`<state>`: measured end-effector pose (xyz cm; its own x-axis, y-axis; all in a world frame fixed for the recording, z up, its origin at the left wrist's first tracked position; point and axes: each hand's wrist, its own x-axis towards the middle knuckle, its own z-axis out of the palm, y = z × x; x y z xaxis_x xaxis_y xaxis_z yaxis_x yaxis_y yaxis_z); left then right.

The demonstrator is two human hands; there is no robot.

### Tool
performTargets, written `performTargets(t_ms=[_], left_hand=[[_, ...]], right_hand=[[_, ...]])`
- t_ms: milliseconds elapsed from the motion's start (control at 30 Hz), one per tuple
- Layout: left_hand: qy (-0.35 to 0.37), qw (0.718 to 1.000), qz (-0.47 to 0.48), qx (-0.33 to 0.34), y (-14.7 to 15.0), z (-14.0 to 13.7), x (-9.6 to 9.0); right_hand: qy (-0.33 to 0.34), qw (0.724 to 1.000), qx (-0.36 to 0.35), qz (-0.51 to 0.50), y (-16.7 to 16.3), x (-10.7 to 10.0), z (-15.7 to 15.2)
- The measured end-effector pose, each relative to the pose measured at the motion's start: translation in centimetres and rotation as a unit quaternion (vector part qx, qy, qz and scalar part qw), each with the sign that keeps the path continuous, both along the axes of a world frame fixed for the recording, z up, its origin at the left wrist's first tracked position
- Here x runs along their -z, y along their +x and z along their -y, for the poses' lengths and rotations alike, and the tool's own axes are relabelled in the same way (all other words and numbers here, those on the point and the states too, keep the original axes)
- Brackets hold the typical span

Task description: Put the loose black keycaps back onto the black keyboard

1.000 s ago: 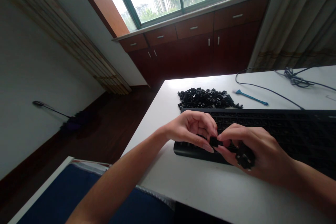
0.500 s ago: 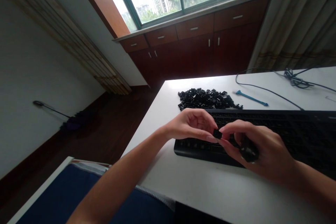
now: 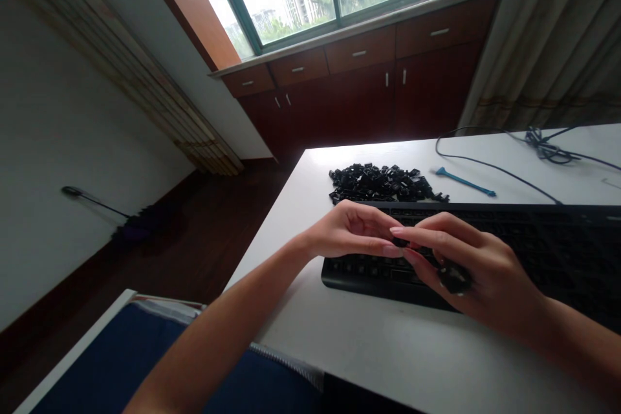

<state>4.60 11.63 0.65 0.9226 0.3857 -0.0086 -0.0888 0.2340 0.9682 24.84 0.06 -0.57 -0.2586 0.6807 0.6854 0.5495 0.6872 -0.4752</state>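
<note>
Over the left end of a black keyboard (image 3: 361, 265), my two hands meet at the fingertips. My left hand (image 3: 352, 233) pinches a small black keycap (image 3: 400, 242) between thumb and fingers. From the other side, my right hand (image 3: 485, 272) closes its thumb and forefinger on the same keycap, covering much of it. A dark thing with a rounded, shiny end (image 3: 455, 277) is tucked in the right palm; its kind and its far end are hidden by the fingers. Bare key sockets show on the keyboard. Behind it lies a heap of loose black keycaps (image 3: 381, 182).
On the white table (image 3: 388, 343), a blue plastic tool (image 3: 466, 182) lies behind the keyboard. A black cable (image 3: 509, 169) curves to a coiled bundle at the back right. A blue-covered chair or bed (image 3: 116, 356) stands at the lower left. Cabinets (image 3: 359, 103) line the window wall.
My right forefinger has extended left over the keycap, hiding more of it. The dark thing in the right palm has tilted slightly. My left hand stays nearly still.
</note>
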Motion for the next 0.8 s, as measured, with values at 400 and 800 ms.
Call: performTargets(t_ms=[400, 800], left_hand=[[0.041, 0.999, -0.017, 0.003, -0.16, -0.05, -0.73], [0.066, 0.998, 0.000, 0.002, -0.17, -0.16, -0.75]], right_hand=[[-0.004, 1.000, 0.020, -0.005, -0.01, -0.02, 0.13], [0.043, 0.997, 0.053, 0.029, -0.11, -0.30, 0.25]])
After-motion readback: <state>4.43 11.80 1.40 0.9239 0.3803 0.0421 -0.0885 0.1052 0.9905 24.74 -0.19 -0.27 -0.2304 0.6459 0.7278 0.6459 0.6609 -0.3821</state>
